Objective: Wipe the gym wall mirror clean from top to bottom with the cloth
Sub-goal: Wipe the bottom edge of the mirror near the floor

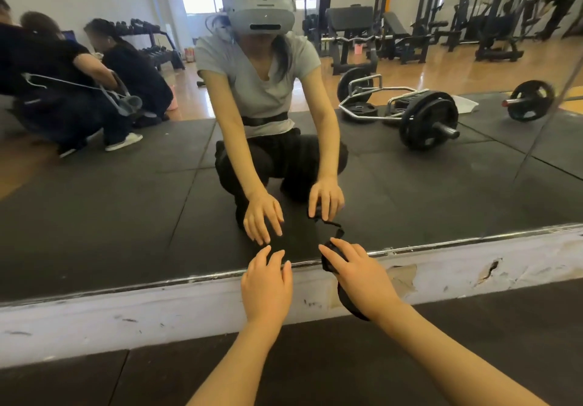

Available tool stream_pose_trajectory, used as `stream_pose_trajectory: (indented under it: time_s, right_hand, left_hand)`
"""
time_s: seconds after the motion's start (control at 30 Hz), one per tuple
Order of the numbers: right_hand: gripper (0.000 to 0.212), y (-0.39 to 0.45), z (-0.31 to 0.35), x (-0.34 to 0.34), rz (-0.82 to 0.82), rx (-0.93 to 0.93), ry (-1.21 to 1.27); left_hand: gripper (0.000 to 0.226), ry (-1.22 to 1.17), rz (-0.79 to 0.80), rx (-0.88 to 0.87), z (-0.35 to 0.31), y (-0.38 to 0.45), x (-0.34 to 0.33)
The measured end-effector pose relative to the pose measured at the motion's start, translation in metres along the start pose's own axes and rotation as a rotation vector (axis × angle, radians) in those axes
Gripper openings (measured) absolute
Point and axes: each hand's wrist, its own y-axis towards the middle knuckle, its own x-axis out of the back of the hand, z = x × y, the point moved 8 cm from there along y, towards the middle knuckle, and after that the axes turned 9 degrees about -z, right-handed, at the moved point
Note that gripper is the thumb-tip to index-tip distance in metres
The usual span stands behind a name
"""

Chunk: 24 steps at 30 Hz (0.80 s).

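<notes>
At the mirror (126, 200) foot, right hand (359, 274) grips the cloth (329, 265); left hand's (266, 285) fingers (262, 255) lie straight, empty. Press flat along the bottom edge.

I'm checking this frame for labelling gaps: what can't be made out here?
Head view only:
- Cloth: dark, mostly hidden beneath the right hand; its size and fold are unclear.
- Mirror: top cut off by the frame edge; streaks or wiped areas not discernible.
- Left hand: fingers at the mirror's lower edge; contact with the glass cannot be told.
</notes>
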Motion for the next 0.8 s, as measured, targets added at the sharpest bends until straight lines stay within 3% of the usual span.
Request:
stream_pose_trajectory:
  time_s: [0.17, 0.37, 0.67, 0.8]
  right_hand:
    - [0.079, 0.014, 0.035, 0.051, 0.112, 0.055, 0.0]
    - [0.06, 0.086, 0.107, 0.174, 0.373, 0.194, 0.023]
    - [0.063, 0.231, 0.254, 0.406, 0.37, 0.449, 0.145]
    - [0.063, 0.273, 0.312, 0.486, 0.332, 0.561, 0.155]
  left_hand:
    - [0.042, 0.082, 0.097, 0.124, 0.022, 0.002, 0.062]
    - [0.042, 0.142, 0.101, 0.237, 0.023, 0.034, 0.217]
    - [0.043, 0.247, -0.058, 0.385, 0.001, 0.109, 0.533]
    - [0.043, 0.289, -0.118, 0.456, -0.006, 0.117, 0.64]
